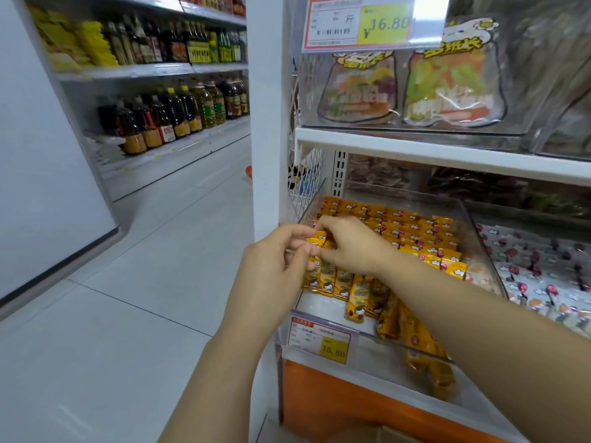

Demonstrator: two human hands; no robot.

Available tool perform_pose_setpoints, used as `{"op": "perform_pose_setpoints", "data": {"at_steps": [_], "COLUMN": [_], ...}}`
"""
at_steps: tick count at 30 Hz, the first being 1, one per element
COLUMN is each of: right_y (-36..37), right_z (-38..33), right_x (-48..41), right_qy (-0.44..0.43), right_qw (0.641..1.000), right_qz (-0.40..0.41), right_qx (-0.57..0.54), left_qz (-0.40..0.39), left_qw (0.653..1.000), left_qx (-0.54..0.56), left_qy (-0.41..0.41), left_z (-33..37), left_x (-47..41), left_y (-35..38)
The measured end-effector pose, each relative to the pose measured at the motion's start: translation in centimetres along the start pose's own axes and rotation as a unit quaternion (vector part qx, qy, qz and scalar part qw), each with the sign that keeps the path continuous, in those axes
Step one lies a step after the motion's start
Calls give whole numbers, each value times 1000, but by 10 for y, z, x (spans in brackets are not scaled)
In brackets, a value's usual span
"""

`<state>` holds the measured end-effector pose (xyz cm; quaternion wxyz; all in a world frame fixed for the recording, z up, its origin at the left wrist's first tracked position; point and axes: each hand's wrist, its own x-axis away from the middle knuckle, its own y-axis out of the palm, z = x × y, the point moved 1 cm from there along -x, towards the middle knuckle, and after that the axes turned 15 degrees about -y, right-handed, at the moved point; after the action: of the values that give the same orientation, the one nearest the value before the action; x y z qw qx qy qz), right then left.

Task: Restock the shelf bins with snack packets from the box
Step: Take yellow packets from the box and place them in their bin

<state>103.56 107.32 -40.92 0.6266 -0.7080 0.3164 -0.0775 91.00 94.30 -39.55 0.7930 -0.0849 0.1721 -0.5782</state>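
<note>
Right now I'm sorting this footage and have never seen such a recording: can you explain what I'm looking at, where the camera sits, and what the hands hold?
No machine here: a person wears one camera on the head, looking down at their own bare hands in a shop aisle. The left hand and right hand meet at the left side of a clear shelf bin, pinching yellow snack packets. More lie in rows in the bin. A price tag hangs on its front. The supply box is out of view.

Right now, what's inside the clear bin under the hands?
The clear bin holds yellow snack packets, rows behind, loose ones in front. The left hand and right hand hide some.
</note>
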Motion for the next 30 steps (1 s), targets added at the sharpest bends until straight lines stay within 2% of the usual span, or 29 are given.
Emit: {"op": "perform_pose_setpoints", "data": {"at_steps": [2, 6, 13, 17, 19, 22, 24, 27, 28, 30], "right_y": [5, 10, -36, -68, -75, -76, -72, -68, -67, -65], "right_z": [-2, -5, -12, -7, -3, 1, 1, 1, 1, 0], "right_x": [1, -1, 16, 55, 74, 93, 100, 105, 106, 108], "right_qy": [8, 21, 56, 83, 99, 120, 131, 131, 132, 132], "right_qw": [999, 993, 997, 993, 983, 971, 966, 965, 965, 964], "right_qz": [12, -15, 5, -76, -137, -193, -214, -220, -222, -225], "right_qx": [38, 115, 45, 44, 68, 76, 60, 49, 51, 57], "left_qz": [1, -3, 3, -4, -38, -131, -213, -321, -335, -342], "left_qw": [1000, 1000, 999, 997, 993, 978, 953, 892, 876, 866], "left_qx": [-8, -15, -48, -79, -107, -149, -181, -275, -306, -313], "left_qy": [0, -4, 1, 2, -10, -60, -118, -160, -164, -189], "left_z": [-1, -4, -5, -4, -5, -10, -13, -18, -19, -23], "left_x": [0, 1, -5, -6, -9, -18, -26, -36, -38, -43], "left_y": [1, 3, 6, 17, 28, 48, 61, 75, 78, 81]}}
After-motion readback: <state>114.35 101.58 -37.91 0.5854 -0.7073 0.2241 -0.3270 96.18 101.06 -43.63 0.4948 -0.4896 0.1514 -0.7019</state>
